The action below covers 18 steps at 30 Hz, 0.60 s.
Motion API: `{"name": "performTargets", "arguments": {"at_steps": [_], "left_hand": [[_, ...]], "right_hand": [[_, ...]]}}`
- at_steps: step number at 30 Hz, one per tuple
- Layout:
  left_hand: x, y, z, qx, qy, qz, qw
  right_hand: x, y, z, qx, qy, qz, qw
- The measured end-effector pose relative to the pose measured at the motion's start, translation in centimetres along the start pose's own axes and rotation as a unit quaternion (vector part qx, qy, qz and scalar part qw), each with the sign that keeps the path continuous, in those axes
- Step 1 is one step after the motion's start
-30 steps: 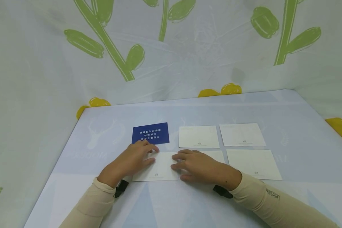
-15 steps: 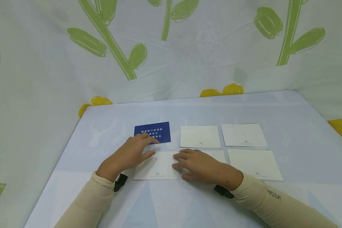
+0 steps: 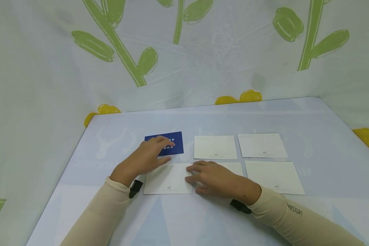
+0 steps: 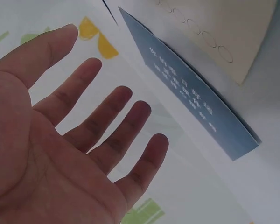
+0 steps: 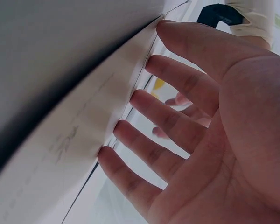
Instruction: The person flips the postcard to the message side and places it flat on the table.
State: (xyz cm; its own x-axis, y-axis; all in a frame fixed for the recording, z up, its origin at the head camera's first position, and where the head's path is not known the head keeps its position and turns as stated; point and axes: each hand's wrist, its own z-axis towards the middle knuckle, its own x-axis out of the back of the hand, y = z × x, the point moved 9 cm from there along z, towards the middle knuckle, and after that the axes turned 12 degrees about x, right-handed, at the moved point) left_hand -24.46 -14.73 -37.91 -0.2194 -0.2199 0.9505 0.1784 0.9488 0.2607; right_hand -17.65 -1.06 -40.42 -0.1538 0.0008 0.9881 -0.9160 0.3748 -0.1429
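My left hand [image 3: 149, 157] is spread over the left part of a blue card [image 3: 178, 145] with white printed characters. In the left wrist view its fingers are loosely extended and hold nothing, apart from the blue card [image 4: 191, 98]. Below it lies a white card [image 3: 169, 181] with a small printed mark. My right hand [image 3: 213, 179] rests with spread fingertips on the front middle white card [image 3: 233, 167] and hides most of it. The right wrist view shows the fingertips touching that card [image 5: 79, 126] along its surface, not curled round it.
Two white cards lie in the back row, the middle one [image 3: 215, 147] and the right one [image 3: 262, 145]. Another white card [image 3: 273, 176] lies at front right, beside my right forearm. A patterned cloth wall [image 3: 203, 61] rises behind the pale table [image 3: 249, 119].
My left hand has moved away from me, from the gap by the front left white card to over the blue card. My right hand has stayed in place.
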Motion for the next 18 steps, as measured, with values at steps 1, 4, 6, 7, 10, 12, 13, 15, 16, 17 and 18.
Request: {"name": "performTargets", "arguments": {"at_steps": [1,4,6,7,10,12,13,15,16,17,18], "left_hand": [[0.0,0.0,0.2,0.000,-0.001,-0.002,1.0000],[0.0,-0.3,0.7,0.005,-0.004,-0.008,0.9999],[0.0,-0.5,1.0,0.010,-0.007,-0.013,0.9998],[-0.1,-0.7,1.2,0.013,-0.008,-0.015,0.9998],[-0.3,-1.0,1.5,0.022,-0.017,-0.019,0.9994],[-0.5,-1.3,1.7,0.035,-0.026,-0.022,0.9988],[-0.7,-1.4,1.7,0.041,-0.031,-0.021,0.9984],[-1.0,-1.7,1.8,0.056,-0.042,-0.021,0.9973],[-1.1,-1.8,1.8,0.062,-0.047,-0.020,0.9967],[-1.3,-1.9,1.9,0.067,-0.051,-0.019,0.9963],[-1.4,-2.0,1.9,0.070,-0.053,-0.017,0.9960]], "right_hand": [[0.0,0.0,0.0,0.000,-0.001,-0.001,1.0000],[0.0,-0.1,0.0,0.003,0.003,-0.001,1.0000],[0.0,-0.1,0.0,0.002,0.003,0.001,1.0000],[0.0,-0.1,0.0,0.000,0.000,0.002,1.0000],[0.0,-0.1,0.0,-0.004,-0.003,0.003,1.0000],[-0.1,0.0,0.0,-0.006,-0.006,0.003,1.0000],[-0.1,0.0,0.0,-0.008,-0.008,0.001,0.9999],[-0.2,0.0,0.0,-0.009,-0.009,0.000,0.9999],[-0.1,0.0,0.0,-0.009,-0.009,-0.001,0.9999],[-0.2,0.0,0.0,-0.011,-0.009,0.000,0.9999],[-0.1,0.0,0.0,-0.011,-0.009,-0.001,0.9999]]}}
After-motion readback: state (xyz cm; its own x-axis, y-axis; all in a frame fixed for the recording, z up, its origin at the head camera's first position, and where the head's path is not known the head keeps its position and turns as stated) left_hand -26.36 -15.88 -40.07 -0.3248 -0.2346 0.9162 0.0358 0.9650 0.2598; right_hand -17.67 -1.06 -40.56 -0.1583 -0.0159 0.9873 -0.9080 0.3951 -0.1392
